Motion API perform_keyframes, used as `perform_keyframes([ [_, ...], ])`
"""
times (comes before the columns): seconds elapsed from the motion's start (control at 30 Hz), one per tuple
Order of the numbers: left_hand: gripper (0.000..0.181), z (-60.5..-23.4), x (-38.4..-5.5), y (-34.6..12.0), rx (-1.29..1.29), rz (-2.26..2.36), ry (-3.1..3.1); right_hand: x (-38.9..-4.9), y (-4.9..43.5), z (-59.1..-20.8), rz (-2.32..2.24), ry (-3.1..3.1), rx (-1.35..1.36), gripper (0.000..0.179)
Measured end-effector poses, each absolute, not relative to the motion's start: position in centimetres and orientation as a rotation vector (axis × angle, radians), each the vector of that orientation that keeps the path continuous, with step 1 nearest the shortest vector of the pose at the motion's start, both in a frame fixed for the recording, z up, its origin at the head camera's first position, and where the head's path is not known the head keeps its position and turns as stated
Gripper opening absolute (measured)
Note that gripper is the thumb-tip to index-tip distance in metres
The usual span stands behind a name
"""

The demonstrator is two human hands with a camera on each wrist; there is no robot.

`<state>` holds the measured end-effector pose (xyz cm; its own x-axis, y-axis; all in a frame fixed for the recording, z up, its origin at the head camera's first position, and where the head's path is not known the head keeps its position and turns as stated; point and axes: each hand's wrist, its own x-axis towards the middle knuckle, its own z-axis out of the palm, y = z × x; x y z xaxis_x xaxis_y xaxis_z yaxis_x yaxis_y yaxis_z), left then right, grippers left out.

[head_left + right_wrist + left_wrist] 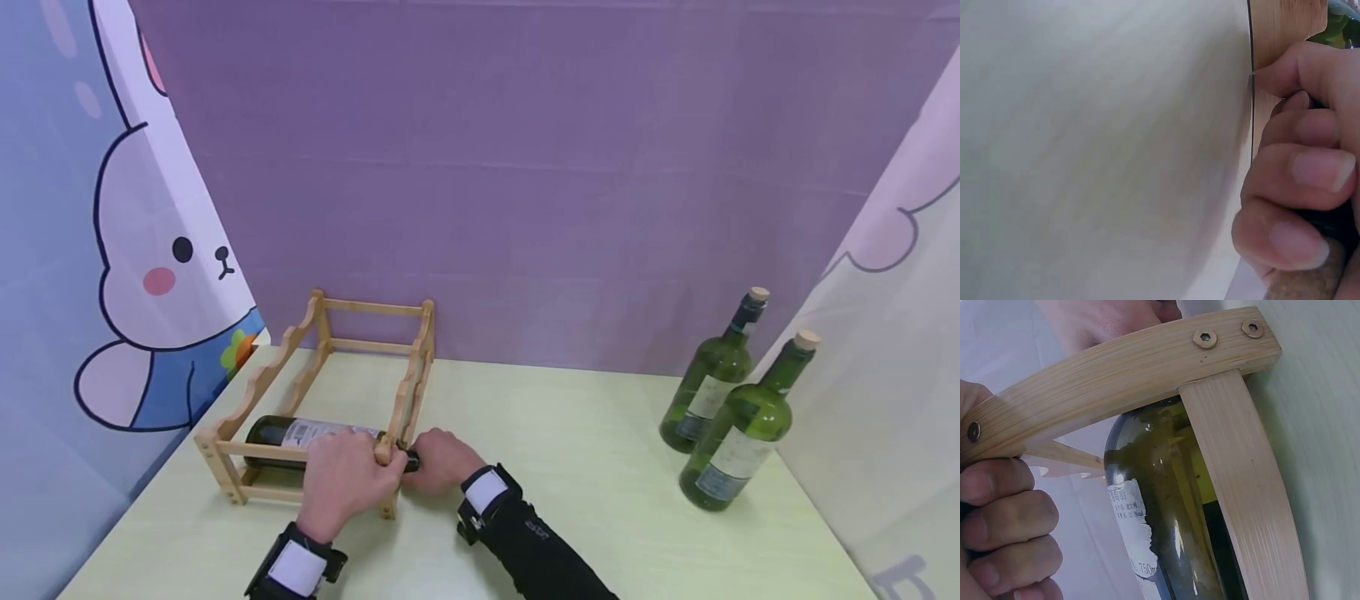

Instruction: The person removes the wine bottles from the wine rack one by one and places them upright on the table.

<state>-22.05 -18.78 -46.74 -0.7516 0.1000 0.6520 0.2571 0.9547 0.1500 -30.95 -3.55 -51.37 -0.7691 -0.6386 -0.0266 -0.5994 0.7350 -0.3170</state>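
A light wooden bottle rack [222, 479] stands on the left of the table. Inside its near end lies a green wine bottle [266, 432] on its side, neck pointing right; its torn white label shows in the left wrist view. My left hand [348, 475] grips the rack's near right corner, fingers curled at the wooden bar [1085, 387]. On the outer right side, my right hand [444, 462] holds the bottle's dark neck, with the cork [1310, 281] sticking out past the curled fingers in the right wrist view. Much of the neck is hidden by the fingers.
Two corked green bottles stand upright at the table's right, one farther back [708, 383] and one nearer [738, 450]. A purple cloth [525, 183] hangs behind the table [562, 467]. Printed cloths hang at left and right.
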Motion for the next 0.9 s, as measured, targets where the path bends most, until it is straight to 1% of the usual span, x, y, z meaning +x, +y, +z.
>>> perform_keyframes([
  [0.33,0.054,-46.9,-22.0,-18.8,-0.249,-0.330,-2.426,-30.7,-3.1,-50.4,-0.461,2.765,-1.027,0.029],
  [0.63,0.051,-46.8,-22.0,-18.7,-0.233,-0.287,-2.422,-31.3,-2.5,-50.3,-0.453,2.788,-1.010,0.033],
  [0.9,0.051,-46.7,-22.0,-18.7,-0.238,-0.286,-2.439,-31.2,-1.1,-50.0,-0.511,2.768,-0.989,0.028],
])
